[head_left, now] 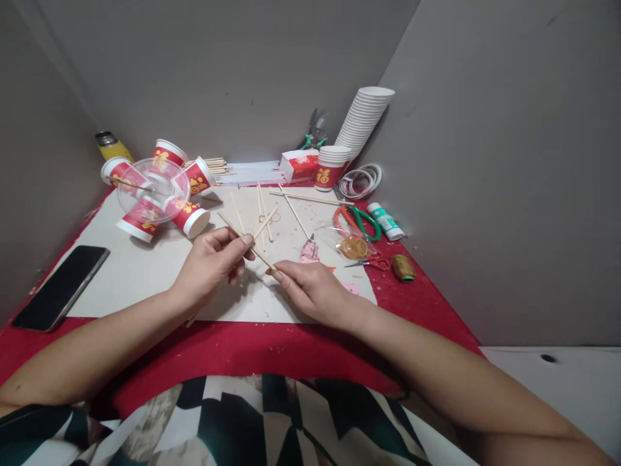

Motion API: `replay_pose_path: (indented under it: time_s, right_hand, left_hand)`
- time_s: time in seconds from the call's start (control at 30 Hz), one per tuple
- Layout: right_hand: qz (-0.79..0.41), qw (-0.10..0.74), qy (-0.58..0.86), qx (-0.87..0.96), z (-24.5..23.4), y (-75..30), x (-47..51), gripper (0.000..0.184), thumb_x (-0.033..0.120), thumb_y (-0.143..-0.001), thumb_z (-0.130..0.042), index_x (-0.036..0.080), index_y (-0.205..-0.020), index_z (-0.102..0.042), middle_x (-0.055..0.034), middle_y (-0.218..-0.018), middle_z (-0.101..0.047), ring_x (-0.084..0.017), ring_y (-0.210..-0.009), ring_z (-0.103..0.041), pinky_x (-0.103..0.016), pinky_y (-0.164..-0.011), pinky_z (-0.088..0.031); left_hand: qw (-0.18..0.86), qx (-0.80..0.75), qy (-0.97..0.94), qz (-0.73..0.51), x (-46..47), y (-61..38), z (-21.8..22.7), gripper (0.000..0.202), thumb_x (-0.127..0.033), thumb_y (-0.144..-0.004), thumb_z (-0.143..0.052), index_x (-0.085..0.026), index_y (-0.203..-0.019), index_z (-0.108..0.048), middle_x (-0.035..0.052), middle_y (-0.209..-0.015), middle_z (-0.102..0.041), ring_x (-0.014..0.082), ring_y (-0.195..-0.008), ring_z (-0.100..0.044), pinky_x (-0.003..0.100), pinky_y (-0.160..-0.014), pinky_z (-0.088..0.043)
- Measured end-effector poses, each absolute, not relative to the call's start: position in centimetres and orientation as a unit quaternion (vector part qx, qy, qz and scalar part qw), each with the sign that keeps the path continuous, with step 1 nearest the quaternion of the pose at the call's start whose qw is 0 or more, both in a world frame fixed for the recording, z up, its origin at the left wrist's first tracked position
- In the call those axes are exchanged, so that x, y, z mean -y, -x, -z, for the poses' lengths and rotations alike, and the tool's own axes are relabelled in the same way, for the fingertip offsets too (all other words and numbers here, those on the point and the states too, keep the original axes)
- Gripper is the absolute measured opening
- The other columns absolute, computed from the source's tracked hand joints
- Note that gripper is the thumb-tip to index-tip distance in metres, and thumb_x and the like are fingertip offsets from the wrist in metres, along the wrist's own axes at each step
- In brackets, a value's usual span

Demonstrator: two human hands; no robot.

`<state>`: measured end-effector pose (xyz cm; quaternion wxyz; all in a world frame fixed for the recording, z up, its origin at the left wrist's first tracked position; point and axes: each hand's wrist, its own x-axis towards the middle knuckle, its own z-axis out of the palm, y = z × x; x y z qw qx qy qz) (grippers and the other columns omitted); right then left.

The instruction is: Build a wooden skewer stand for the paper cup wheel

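My left hand [206, 262] pinches two thin wooden sticks between thumb and fingers where they cross. The longer stick [262, 257] slants down to the right, and the tip of the other stick [268, 220] points up to the right. My right hand [313, 288] grips the lower end of the longer stick with thumb and forefinger. Just beyond the hands, several loose sticks [261, 200] and a small rubber band [274, 218] lie on the white sheet [136, 278]. Near my right hand is a pink, crumpled-looking piece [309, 251] with a stick at its top.
On the left are a phone [61, 288] and a construction of red paper cups [196, 223] with a clear plastic disc [167, 175]. Cup stacks [363, 116] stand at the back right. Scissors [366, 223], bagged rubber bands [353, 248] and a thread spool [402, 267] lie right. Grey walls enclose the table.
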<state>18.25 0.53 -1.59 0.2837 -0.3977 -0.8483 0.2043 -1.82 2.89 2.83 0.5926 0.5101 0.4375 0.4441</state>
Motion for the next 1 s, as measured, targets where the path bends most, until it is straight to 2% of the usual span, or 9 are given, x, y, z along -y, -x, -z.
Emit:
replay_pose_path:
  time_s: [0.3,0.7,0.87,1.0]
  right_hand:
    - [-0.264,0.277,0.399,0.833,1.08,-18.15,-0.31,0.028,0.030,-0.100,-0.038,0.018,-0.078,-0.051,0.0008,-0.065,-0.051,-0.010,-0.057,-0.046,-0.024,-0.059,-0.034]
    - [-0.293,0.267,0.405,0.824,0.86,-18.12,-0.24,0.027,0.028,-0.099,-0.039,0.018,-0.075,-0.048,0.0023,-0.063,-0.047,-0.010,-0.057,-0.043,-0.023,-0.059,-0.031]
    - [-0.294,0.279,0.399,0.822,1.10,-18.03,-0.72,0.028,0.027,-0.097,-0.040,0.019,-0.070,-0.043,0.0042,-0.060,-0.041,-0.009,-0.055,-0.039,-0.023,-0.058,-0.030]
    - [-0.292,0.293,0.403,0.817,1.20,-18.11,-0.98,0.029,0.029,-0.097,-0.041,0.019,-0.069,-0.044,0.0047,-0.059,-0.039,-0.009,-0.054,-0.038,-0.023,-0.057,-0.030]
  left_hand:
    - [0.562,-0.437,-0.538,-0.451,-2.93,1.99,-2.25,0.028,-0.037,-0.081,-0.071,-0.014,-0.067,-0.062,-0.0013,-0.052,-0.056,0.0053,-0.040,-0.044,0.017,-0.036,-0.031]
    - [0.540,-0.446,-0.565,-0.437,-3.01,1.92,-2.02,0.031,-0.037,-0.083,-0.068,-0.013,-0.065,-0.060,-0.0013,-0.054,-0.058,0.0035,-0.039,-0.041,0.016,-0.038,-0.031]
    - [0.581,-0.442,-0.528,-0.434,-3.21,1.75,-1.82,0.030,-0.036,-0.084,-0.068,-0.014,-0.067,-0.056,-0.0013,-0.058,-0.060,0.0039,-0.040,-0.044,0.016,-0.037,-0.033]
    - [0.628,-0.419,-0.494,-0.430,-3.36,1.72,-2.19,0.027,-0.034,-0.083,-0.069,-0.015,-0.069,-0.056,-0.0005,-0.062,-0.062,0.0067,-0.045,-0.051,0.018,-0.040,-0.042]
